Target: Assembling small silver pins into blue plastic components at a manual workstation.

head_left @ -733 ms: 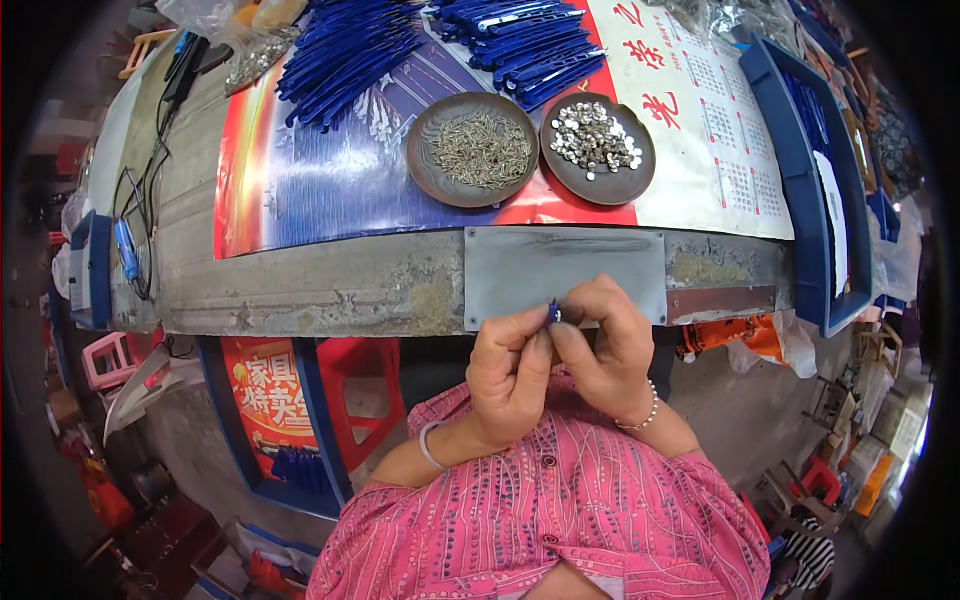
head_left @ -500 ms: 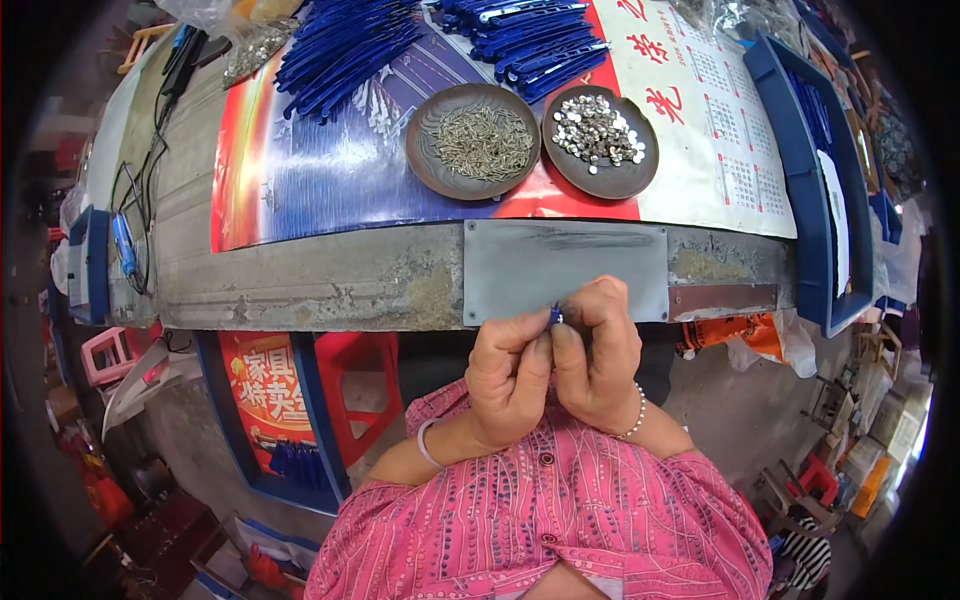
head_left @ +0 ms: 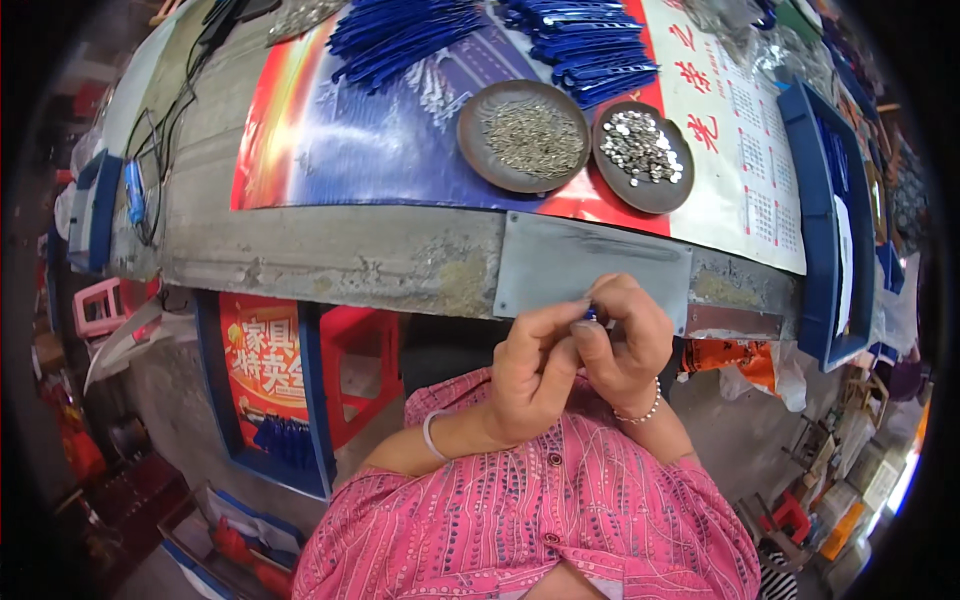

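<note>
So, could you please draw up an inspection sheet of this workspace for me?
Surface: grey worktable, partly covered by a coloured poster; grey plate at its near edge.
Job's things: small blue piece at the fingertips; dish of pin-like pieces and dish of shiny discs, side by side on the poster; two bundles of blue strips behind them.
Clutter: clear plastic bags at the far right.
Hands: right hand appears to pinch the small blue piece; left hand meets it, grip unclear.
Cables: black cables, loose, along the table's left side.
Surroundings: blue tray at the table's right end; second blue tray below, left of a red stool.
</note>
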The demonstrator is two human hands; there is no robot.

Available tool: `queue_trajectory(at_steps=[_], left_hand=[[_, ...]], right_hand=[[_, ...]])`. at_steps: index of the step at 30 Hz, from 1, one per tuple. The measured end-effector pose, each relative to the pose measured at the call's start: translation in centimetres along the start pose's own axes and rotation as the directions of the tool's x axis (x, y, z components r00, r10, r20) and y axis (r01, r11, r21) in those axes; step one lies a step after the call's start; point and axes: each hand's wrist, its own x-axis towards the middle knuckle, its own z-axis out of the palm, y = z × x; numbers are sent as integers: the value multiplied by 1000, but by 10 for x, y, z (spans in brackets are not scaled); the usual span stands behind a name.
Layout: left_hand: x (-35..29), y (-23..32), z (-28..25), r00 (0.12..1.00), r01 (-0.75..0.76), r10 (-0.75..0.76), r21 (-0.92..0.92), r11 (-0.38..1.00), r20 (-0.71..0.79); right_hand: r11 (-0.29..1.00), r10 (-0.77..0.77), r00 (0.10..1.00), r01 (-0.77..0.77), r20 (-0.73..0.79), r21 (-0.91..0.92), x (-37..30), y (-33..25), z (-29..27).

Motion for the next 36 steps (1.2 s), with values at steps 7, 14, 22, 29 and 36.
queue_trajectory(at_steps=[7, 14, 22, 29, 36], left_hand=[[-6, 0, -8, 999, -32, 33, 12, 999, -30], [-8, 4, -9, 997, -49, 48, -12, 999, -67], [-2, -6, -10, 996, -79, 80, 30, 996, -46], [-5, 6, -24, 991, -107, 111, 56, 993, -76], [-20, 7, -52, 982, -140, 139, -2, 990, -125]], right_hand=[[974, 226, 971, -224, -78, 40, -7, -23, 13], [1000, 13, 998, -13, -69, 4, -10, -17, 11], [943, 54, 998, -62, -32, -328, -13, -21, 18], [979, 41, 999, -35, 24, -201, -17, -19, 20], [900, 412, 887, -432, 210, 62, -7, -28, 33]])
